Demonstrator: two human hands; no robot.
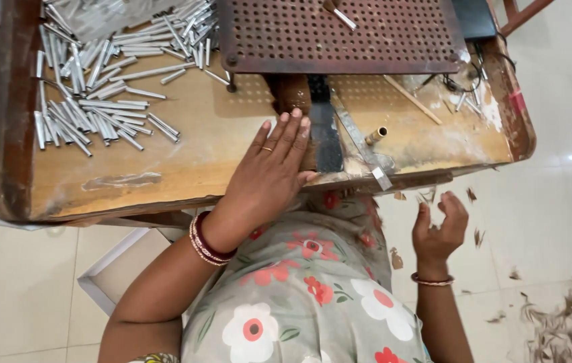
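brown roll (291, 94), upright, under perforated plate (340, 33)

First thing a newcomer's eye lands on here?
The silver tubes heaped on the table's far left, then the perforated metal plate at top centre. The left hand lies flat at the table's near edge; the right hand hangs off it, amid falling scraps.
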